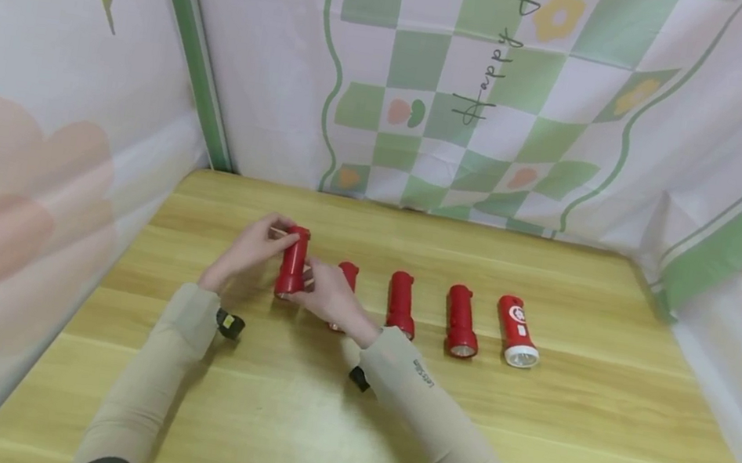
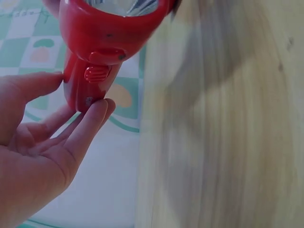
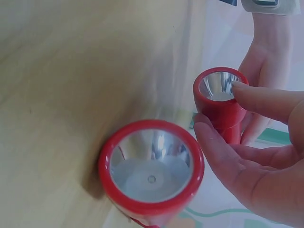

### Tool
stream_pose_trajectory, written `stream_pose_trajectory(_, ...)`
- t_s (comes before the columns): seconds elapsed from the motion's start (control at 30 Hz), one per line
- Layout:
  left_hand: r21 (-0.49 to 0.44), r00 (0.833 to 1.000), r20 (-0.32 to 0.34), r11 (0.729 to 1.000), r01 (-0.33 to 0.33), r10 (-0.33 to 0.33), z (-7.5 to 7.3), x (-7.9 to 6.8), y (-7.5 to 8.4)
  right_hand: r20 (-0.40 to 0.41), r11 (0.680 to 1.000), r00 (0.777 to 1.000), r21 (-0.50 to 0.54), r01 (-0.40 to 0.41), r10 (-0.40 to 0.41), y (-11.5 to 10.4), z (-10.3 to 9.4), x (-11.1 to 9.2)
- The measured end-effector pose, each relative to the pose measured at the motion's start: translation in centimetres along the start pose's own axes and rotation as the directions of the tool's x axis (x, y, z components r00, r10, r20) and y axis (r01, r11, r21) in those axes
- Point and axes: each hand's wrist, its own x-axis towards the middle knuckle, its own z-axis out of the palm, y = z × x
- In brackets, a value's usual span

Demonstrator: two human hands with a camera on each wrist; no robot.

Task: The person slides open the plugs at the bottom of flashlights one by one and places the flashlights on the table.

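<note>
1. Hanging beyond the table (image 1: 287,425), at twelve o'clock in the head view, a printed cloth (image 1: 447,171) shows green and white checks, flowers and lettering.
2. The table has a pale wood-grain top.
3. Two beige sleeves (image 1: 139,381) reach in over it, one from seven o'clock, the other from five.
4. The left hand (image 1: 251,246), at ten o'clock from the table's middle, pinches the tail end of the held flashlight (image 1: 293,264), thumb and fingers on opposite sides. The right hand (image 1: 337,294), toward four o'clock of that flashlight, grips its lens end, thumb at the rim.
5. The held flashlight is red, its lens end toward six o'clock.
6. Toward three o'clock runs a row: a second flashlight (image 1: 351,274), partly hidden by the right hand, a third flashlight (image 1: 401,299), a fourth flashlight (image 1: 461,317), all red, then a white-rimmed flashlight (image 1: 516,323).
7. Small black devices (image 1: 230,324) sit near the cuffs.
8. A ribbed red switch (image 2: 96,73) shows on the held flashlight.
</note>
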Motion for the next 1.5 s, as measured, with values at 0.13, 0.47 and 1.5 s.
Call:
stream_pose_trajectory(0.13,-0.014,0.999,-0.032,1.000,-0.001,0.001,0.0,0.1,0.3,-0.015,0.998,0.999,-0.036,0.046,-0.046,0.1,-0.2,-0.2)
stream_pose_trajectory(0.47,-0.090,0.996,-0.085,0.996,0.015,-0.023,0.3,0.1,0.6,-0.020,0.992,0.994,-0.076,0.104,-0.106,0.6,-0.7,-0.6)
stream_pose_trajectory(1.5,-0.178,0.975,-0.223,0.984,-0.028,-0.012,0.4,-0.6,3.7,-0.128,0.998,0.990,-0.020,0.057,-0.059,1.1,-2.1,-0.7)
